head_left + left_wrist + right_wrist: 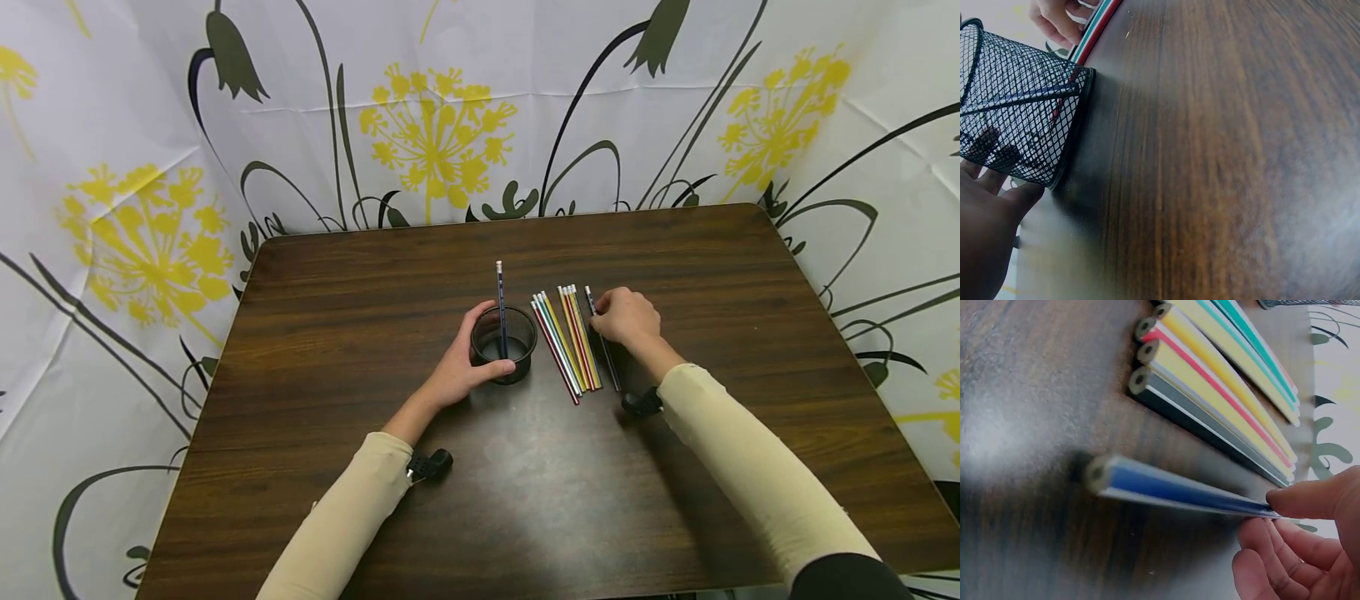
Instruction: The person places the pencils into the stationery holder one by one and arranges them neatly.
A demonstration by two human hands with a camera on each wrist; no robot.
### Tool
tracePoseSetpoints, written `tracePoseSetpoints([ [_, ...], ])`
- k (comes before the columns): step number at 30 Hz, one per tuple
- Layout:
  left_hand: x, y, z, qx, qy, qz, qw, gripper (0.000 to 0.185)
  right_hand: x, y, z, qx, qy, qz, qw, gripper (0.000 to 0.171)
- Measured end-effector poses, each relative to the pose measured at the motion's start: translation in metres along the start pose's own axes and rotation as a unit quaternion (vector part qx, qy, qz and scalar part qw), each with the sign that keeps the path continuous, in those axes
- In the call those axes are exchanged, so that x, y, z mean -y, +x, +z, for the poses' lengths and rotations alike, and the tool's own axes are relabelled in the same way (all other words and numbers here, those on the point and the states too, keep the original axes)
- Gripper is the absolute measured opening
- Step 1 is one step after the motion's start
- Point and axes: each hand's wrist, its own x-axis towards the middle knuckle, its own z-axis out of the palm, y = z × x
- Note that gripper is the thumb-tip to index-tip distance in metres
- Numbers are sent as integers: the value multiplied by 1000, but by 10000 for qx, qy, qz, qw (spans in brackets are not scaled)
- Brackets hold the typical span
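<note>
A black mesh pencil cup (516,372) stands upright on the table, and one dark blue pencil (501,292) leans inside it. My left hand (459,367) grips this cup, thumb on the near side and fingers round the far left. To the right of the cup lies a row of striped pencils (558,342) in red, green, yellow and black. At the row's right side, my right hand (632,318) pinches a blue pencil (1172,490) between thumb and fingers, near its far end. Whether its unsharpened near end touches the table is unclear.
The brown wood-grain table (337,333) reaches back to a white curtain (540,100) printed with yellow and grey-green flowers. Black wrist cameras (431,465) sit on both forearms, above the table.
</note>
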Motion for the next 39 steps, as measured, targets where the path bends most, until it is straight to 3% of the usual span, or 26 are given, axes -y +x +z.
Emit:
tracePoseSetpoints([
  [8,1,0,0,-18,-26,49,10000,86,7,-4,-12,-460,365,-171,9981,24],
  [15,2,-1,-1,-15,-36,10,10000,87,41,-21,-35,-1260,975,-774,9842,25],
  [18,2,0,-1,-9,-77,15,10000,87,59,-30,-48,-1596,1381,-1120,9710,25],
  [22,2,1,-1,-3,-111,44,9999,87,82,-44,-61,-1821,2132,-1675,9452,22],
  [26,2,2,-1,13,-122,53,9999,87,98,-58,-65,-1767,2765,-2101,9210,19],
  [30,3,3,-1,51,-181,13,9998,87,106,-65,-59,-1500,3183,-2419,9042,15],
  [33,3,2,0,61,-193,-42,9998,88,106,-67,-50,-1230,3171,-2583,9042,13],
  [39,3,2,0,92,-254,-61,9996,87,101,-70,-33,-810,2810,-2664,9184,11],
])
